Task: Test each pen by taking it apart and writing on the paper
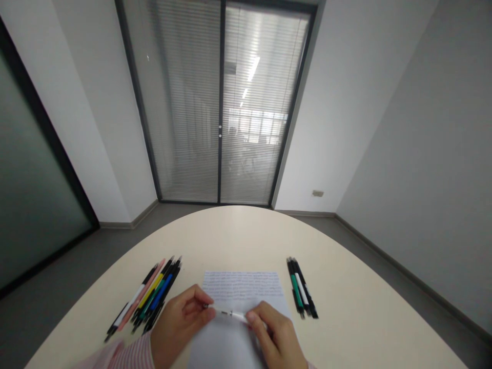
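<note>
Between my two hands a slim white pen (226, 312) is held level above a sheet of paper (219, 341). My left hand (183, 316) pinches its left end between thumb and fingers. At the other end, the fingers of my right hand (274, 330) are closed around the pen, covering part of it. Lines of handwriting fill the upper part of the sheet; the lower part looks blank. Just left of my left hand lies a group of pens (151, 294) in several colours. Right of the paper rest a few more pens (300, 287), green, white and black.
Everything lies on a round cream table (246, 236) with a curved far edge. Beyond it stand glass doors (219, 113) with blinds, white walls and a grey floor (77, 271). A wall socket (318, 193) sits low on the right.
</note>
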Available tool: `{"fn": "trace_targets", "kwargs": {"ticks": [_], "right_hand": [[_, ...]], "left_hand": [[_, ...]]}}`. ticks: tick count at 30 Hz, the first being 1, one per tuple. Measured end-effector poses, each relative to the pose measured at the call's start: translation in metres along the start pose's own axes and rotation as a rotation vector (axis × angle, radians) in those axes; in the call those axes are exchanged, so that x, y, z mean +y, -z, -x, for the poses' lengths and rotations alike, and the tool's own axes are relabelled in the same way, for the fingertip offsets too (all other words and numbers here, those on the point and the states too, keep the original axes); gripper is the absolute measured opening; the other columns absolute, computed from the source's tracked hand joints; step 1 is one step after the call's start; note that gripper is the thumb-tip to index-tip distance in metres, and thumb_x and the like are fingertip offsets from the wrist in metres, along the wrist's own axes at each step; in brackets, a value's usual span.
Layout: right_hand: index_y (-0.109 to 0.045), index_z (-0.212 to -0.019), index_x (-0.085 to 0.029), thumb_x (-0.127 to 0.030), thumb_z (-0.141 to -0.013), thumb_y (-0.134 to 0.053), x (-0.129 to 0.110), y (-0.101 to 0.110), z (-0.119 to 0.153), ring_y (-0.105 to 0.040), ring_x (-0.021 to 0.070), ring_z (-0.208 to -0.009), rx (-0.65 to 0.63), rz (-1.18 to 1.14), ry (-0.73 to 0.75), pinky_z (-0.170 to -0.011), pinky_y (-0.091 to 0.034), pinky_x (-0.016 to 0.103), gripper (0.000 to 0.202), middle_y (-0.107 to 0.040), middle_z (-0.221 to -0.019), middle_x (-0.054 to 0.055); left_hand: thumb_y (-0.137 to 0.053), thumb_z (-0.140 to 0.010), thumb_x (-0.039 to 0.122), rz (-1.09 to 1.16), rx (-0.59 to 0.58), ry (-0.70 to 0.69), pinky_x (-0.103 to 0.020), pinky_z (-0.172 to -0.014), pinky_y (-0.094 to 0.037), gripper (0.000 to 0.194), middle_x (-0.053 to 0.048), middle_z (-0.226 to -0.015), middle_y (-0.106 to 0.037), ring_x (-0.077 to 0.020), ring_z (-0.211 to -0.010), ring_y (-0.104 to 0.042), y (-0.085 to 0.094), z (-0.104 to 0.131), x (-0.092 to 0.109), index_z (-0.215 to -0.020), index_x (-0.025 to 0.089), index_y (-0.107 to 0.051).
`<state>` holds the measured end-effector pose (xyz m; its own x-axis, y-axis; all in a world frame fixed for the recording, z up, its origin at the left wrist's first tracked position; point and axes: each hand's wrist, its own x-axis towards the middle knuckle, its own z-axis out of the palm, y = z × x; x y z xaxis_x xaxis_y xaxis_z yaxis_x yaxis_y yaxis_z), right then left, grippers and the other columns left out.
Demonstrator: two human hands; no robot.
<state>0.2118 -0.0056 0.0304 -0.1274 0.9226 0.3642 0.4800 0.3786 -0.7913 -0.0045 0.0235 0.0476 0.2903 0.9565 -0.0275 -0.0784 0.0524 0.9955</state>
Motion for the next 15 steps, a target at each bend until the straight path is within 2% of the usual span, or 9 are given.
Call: {"fn": "trace_targets", "kwargs": {"ticks": [2,4,5,9,13,15], "right_hand": [[-0.059,-0.09,-0.021,-0.037,-0.082,-0.059,-0.0005,-0.0001,0.0003,-0.051,0.0132,-0.055,0.048,-0.027,-0.015,-0.051,-0.038,0.023,0.018,-0.062,-0.076,0.0],[-0.057,-0.087,-0.021,-0.036,-0.079,-0.063,-0.0009,0.0001,0.0005,-0.048,0.0123,-0.053,0.06,-0.025,-0.027,-0.048,-0.035,0.022,0.018,-0.059,-0.074,-0.001],[-0.056,-0.079,-0.021,-0.036,-0.082,-0.059,-0.0009,0.0004,0.0005,-0.048,0.0124,-0.052,0.052,-0.01,-0.031,-0.049,-0.035,0.022,0.016,-0.057,-0.069,-0.002],[-0.051,-0.058,-0.02,-0.042,-0.095,-0.035,-0.0002,0.0009,-0.0004,-0.051,0.0132,-0.052,-0.003,0.024,-0.067,-0.053,-0.035,0.024,0.045,-0.049,-0.052,-0.002],[-0.057,-0.08,-0.02,-0.049,-0.082,-0.056,-0.0017,0.0,-0.001,-0.045,0.0116,-0.048,0.03,-0.022,-0.084,-0.046,-0.033,0.022,0.028,-0.055,-0.062,-0.003],[-0.058,-0.078,-0.021,-0.049,-0.079,-0.06,-0.0034,0.0004,-0.0008,-0.046,0.0118,-0.049,0.038,-0.013,-0.072,-0.046,-0.033,0.022,0.029,-0.057,-0.062,-0.003]], "left_hand": [[-0.079,-0.065,0.042,-0.021,0.029,0.002,-0.026,-0.069,-0.053,0.036,-0.005,-0.078,-0.073,-0.0193,-0.078,-0.069,0.0001,-0.0001,0.0004,-0.075,0.019,-0.054],[-0.079,-0.065,0.042,-0.021,0.039,0.004,-0.025,-0.068,-0.053,0.036,-0.004,-0.077,-0.073,-0.019,-0.078,-0.069,0.0,0.0003,0.0014,-0.075,0.019,-0.054],[-0.079,-0.065,0.042,-0.012,0.031,0.0,-0.025,-0.069,-0.053,0.036,-0.004,-0.077,-0.073,-0.019,-0.078,-0.069,-0.0003,0.0007,0.0021,-0.075,0.019,-0.054],[-0.079,-0.065,0.041,0.003,-0.001,-0.021,-0.026,-0.073,-0.053,0.034,-0.004,-0.078,-0.072,-0.0193,-0.08,-0.068,-0.0021,0.0024,0.0051,-0.074,0.018,-0.056],[-0.079,-0.064,0.041,-0.024,0.05,0.008,-0.024,-0.067,-0.053,0.034,-0.003,-0.073,-0.072,-0.0192,-0.076,-0.068,-0.0009,0.0013,0.0056,-0.073,0.018,-0.056],[-0.079,-0.064,0.041,-0.038,0.061,0.0,-0.023,-0.064,-0.052,0.034,-0.003,-0.071,-0.071,-0.0185,-0.073,-0.068,-0.0001,0.0008,0.0044,-0.073,0.018,-0.055]]}}
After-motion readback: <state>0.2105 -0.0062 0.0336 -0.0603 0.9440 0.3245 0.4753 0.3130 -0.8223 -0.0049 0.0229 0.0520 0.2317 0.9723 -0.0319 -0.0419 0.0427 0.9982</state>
